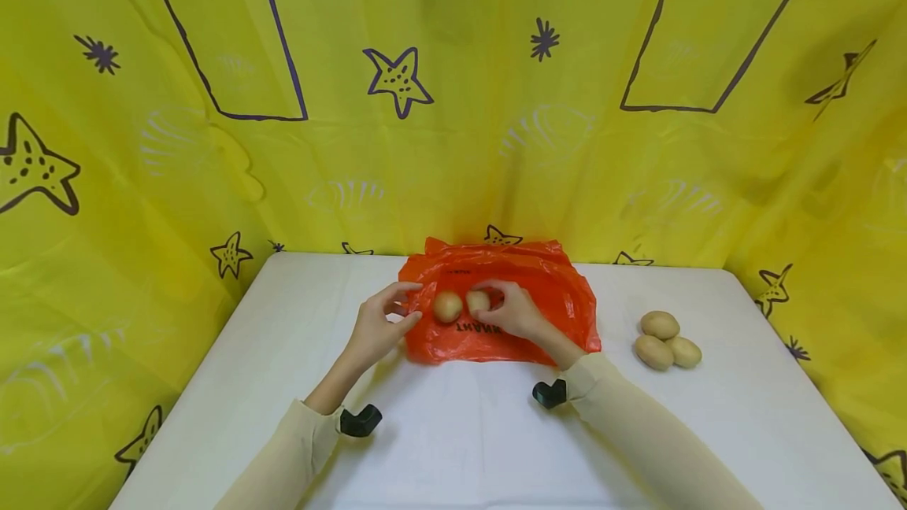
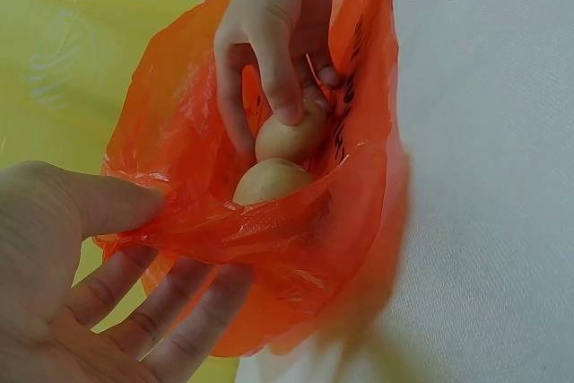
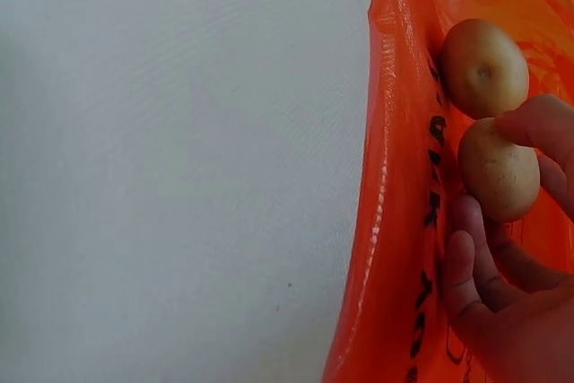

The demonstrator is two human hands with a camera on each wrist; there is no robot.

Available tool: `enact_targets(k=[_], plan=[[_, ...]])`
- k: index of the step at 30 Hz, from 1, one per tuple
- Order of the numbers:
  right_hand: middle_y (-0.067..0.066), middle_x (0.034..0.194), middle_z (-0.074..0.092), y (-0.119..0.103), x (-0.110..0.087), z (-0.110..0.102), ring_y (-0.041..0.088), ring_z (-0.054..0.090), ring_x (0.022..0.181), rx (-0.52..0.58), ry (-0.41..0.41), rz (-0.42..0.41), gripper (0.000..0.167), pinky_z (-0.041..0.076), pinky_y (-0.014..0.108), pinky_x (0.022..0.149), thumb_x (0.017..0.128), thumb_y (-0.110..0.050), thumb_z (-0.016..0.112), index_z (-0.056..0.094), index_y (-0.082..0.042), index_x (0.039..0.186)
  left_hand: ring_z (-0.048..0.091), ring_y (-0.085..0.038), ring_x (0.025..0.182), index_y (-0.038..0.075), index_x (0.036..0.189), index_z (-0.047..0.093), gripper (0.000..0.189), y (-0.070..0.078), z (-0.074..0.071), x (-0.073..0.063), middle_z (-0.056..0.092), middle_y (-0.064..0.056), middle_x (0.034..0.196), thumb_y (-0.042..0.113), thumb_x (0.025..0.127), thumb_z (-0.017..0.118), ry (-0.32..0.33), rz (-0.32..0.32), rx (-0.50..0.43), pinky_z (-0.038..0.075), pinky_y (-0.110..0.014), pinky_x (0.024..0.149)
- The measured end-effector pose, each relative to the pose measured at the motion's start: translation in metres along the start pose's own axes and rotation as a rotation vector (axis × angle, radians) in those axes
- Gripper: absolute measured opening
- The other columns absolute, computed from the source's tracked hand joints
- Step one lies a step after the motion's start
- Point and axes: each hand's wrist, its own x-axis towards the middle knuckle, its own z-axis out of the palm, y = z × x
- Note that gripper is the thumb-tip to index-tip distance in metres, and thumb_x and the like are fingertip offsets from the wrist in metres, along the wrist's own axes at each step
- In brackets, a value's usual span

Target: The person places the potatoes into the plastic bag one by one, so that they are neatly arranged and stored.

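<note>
A red-orange plastic bag [image 1: 570, 305] with dark lettering lies at the back middle of the table. Inside it are two potatoes side by side. My right hand [image 1: 516, 312] pinches the right-hand potato [image 3: 498, 177] between thumb and fingers. The other potato [image 1: 447, 307] touches it on the left, as the right wrist view shows. At the bag's left side my left hand [image 1: 379, 333] holds the edge, its thumb [image 2: 130, 206] over the rim and its fingers [image 2: 175, 293] on the outer side.
Three more potatoes [image 1: 659, 325] sit close together on the right of the white table [image 1: 439, 447]. Yellow curtain cloth [image 1: 453, 156] with star drawings hangs behind the table and along both sides. Each wrist carries a small black device [image 1: 361, 420].
</note>
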Motion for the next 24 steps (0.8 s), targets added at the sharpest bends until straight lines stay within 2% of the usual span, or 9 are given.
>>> enact_targets(k=[5,11,24], plan=[[0.006,0.117,0.069,-0.0001,0.0027,0.0020,0.023,0.062,0.096,0.004,-0.002,-0.011,0.041,0.055,0.035,0.083,0.087,-0.017,0.082,0.071,-0.010,0.126,0.068,-0.028,0.085,0.011,0.127,0.069,0.041,0.0019,0.0000,-0.0008,0.070,-0.013,0.108,-0.002,0.089,0.076,-0.001,-0.012,0.004,0.058,-0.025,0.065],[0.007,0.119,0.068,-0.0010,0.0041,0.0038,0.025,0.061,0.099,0.002,0.000,0.016,0.041,0.054,0.039,0.088,0.088,-0.018,0.082,0.071,-0.011,0.127,0.068,-0.028,0.087,0.012,0.128,0.068,0.041,0.0032,0.0003,-0.0010,0.070,-0.012,0.109,-0.001,0.089,0.076,-0.002,-0.017,0.008,0.058,-0.025,0.066],[0.008,0.119,0.069,0.0026,0.0063,0.0057,0.023,0.063,0.098,0.025,-0.022,-0.003,0.041,0.056,0.038,0.087,0.089,-0.018,0.081,0.070,-0.010,0.128,0.068,-0.028,0.087,0.011,0.127,0.068,0.040,0.0004,0.0015,-0.0017,0.070,-0.012,0.109,-0.001,0.090,0.075,-0.004,-0.004,0.020,0.058,-0.025,0.067]])
